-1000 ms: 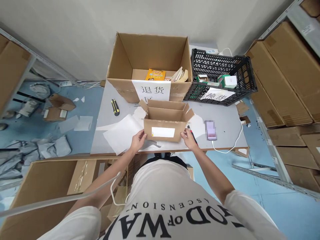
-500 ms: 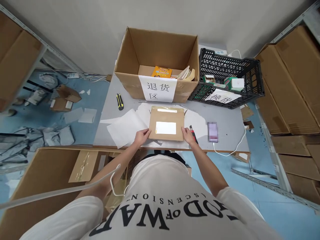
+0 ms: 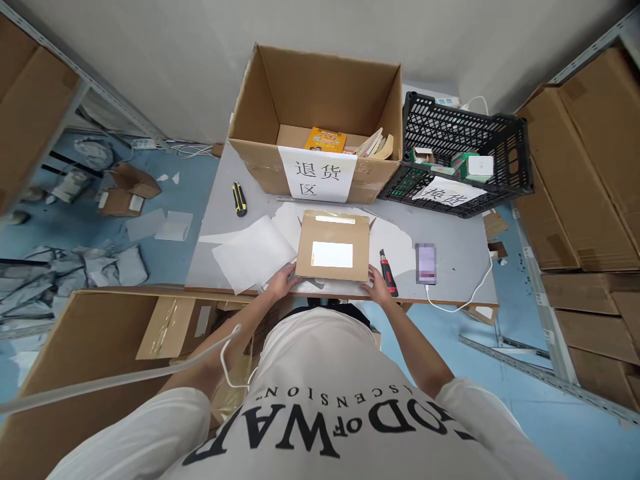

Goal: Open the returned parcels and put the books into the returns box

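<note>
A small flat cardboard box (image 3: 334, 234), with a white label and clear tape on top, is between my hands near the table's front edge. Its near side looks raised a little, and its far flaps stick out at the corners. My left hand (image 3: 281, 282) grips the near left corner, its fingertips partly hidden at the lower edge. At the near right corner, my right hand (image 3: 377, 287) holds the box the same way. Just right of that hand lies a red and black box cutter (image 3: 388, 273). White sheets of paper (image 3: 253, 253) lie beside my left hand.
A large open carton (image 3: 260, 163) with books inside stands at the back. Right of it is a black plastic crate (image 3: 467, 120) holding small boxes. A yellow and black box cutter (image 3: 239, 199) lies left, a phone (image 3: 426, 263) on a white cable right. Shelves with cartons flank the table.
Both hands have slid down from the sides of the cardboard box to its near corners. The near edge of the box has tipped up, showing more of its front side.
</note>
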Demonstrator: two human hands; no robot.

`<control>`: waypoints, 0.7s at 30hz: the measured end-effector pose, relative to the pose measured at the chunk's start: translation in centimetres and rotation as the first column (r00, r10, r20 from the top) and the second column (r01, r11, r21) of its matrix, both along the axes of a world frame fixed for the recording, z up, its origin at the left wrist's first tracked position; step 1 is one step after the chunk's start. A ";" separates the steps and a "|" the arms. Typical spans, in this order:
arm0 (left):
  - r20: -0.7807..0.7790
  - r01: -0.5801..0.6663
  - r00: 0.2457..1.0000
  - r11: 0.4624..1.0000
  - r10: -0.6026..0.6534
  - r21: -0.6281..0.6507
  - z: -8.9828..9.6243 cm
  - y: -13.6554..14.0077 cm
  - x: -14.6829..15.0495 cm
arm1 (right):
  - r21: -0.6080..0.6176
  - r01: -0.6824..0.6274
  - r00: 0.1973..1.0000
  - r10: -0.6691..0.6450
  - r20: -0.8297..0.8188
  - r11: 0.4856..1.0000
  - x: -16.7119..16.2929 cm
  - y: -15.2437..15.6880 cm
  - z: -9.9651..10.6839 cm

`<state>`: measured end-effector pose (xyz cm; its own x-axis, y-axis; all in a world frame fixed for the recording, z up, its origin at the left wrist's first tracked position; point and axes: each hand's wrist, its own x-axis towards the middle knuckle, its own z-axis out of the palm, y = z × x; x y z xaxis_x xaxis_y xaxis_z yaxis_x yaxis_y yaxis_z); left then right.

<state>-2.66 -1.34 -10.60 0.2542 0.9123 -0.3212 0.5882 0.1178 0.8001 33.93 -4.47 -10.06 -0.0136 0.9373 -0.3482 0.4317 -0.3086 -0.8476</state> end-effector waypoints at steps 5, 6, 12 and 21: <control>0.018 0.015 1.000 0.998 -0.017 0.060 0.8 0.1 1.4 | -0.051 0.018 0.996 -0.022 -0.091 0.999 -1.6 0.8 0.8; -0.007 0.005 1.000 0.997 -0.005 0.075 1.4 0.1 1.4 | -0.042 0.013 0.995 -0.017 -0.099 0.999 -1.6 0.8 1.2; -0.026 -0.113 0.992 0.963 0.124 0.246 7.9 0.8 1.6 | 0.098 -0.026 0.987 0.041 -0.153 0.995 -0.6 1.6 6.5; -0.082 -0.276 0.951 0.939 0.298 0.203 13.5 4.2 4.1 | 0.022 0.003 0.966 -0.008 0.257 1.000 -1.0 5.7 12.9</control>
<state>1.45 2.85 2.87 -0.0544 0.9873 -0.1492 0.6367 0.1494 0.7565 32.95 1.25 2.88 0.0787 0.9442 -0.3197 0.6343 -0.2949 -0.7147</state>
